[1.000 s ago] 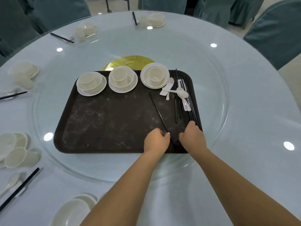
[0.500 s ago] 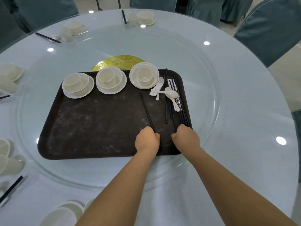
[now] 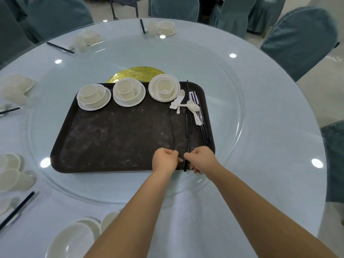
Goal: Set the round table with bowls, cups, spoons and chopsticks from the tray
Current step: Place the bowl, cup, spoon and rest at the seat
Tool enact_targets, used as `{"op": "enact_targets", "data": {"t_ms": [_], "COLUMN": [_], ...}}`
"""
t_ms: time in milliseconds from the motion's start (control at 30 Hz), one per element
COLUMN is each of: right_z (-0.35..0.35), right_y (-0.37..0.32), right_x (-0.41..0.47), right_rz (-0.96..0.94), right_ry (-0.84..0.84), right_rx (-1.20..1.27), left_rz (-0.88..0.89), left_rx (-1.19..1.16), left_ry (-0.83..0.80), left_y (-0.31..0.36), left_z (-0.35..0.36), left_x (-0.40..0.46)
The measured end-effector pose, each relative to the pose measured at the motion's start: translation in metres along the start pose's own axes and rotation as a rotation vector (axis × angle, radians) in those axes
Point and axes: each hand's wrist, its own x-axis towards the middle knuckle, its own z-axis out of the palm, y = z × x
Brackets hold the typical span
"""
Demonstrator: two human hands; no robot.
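Observation:
A dark tray (image 3: 115,142) lies on the glass turntable (image 3: 232,127) of the round table. Along its far edge stand three white bowl-and-cup sets (image 3: 94,96) (image 3: 129,92) (image 3: 164,89). White spoons (image 3: 192,107) and loose black chopsticks (image 3: 203,125) lie at the tray's right side. My right hand (image 3: 200,160) pinches one black chopstick (image 3: 188,144) at the tray's near edge. My left hand (image 3: 164,161) pinches another, blurred chopstick (image 3: 172,131) just to its left.
Finished place settings with bowls, cups and chopsticks ring the table's left and far rim (image 3: 165,27) (image 3: 87,39) (image 3: 16,86) (image 3: 11,175). White plates (image 3: 74,239) sit at the near left. Blue-covered chairs (image 3: 297,40) surround the table. A gold disc (image 3: 137,73) shows behind the tray.
Both hands have closed on chopsticks and drawn them toward the tray's near edge. The left chopstick swung from slanted to nearly straight; the camera view shifted.

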Motion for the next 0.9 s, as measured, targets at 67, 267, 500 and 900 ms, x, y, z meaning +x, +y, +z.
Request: {"op": "enact_targets", "data": {"t_ms": [67, 267, 500, 900], "right_z": [0.004, 0.026, 0.052, 0.086], "right_y": [0.003, 0.018, 0.025, 0.041], "right_x": [-0.016, -0.063, -0.11, -0.164], "right_rz": [-0.013, -0.032, -0.075, -0.269], "right_ry": [-0.022, -0.119, -0.201, -0.27], "right_rx": [0.124, 0.238, 0.241, 0.114], "left_rz": [0.003, -0.024, -0.078, -0.186], "left_rx": [-0.115, -0.274, -0.419, -0.702], "left_ry": [-0.042, -0.097, -0.086, -0.036], "left_y": [-0.007, -0.038, -0.074, -0.128], "left_z": [-0.005, -0.024, -0.048, -0.082], "left_x": [-0.015, -0.064, -0.109, -0.161]}}
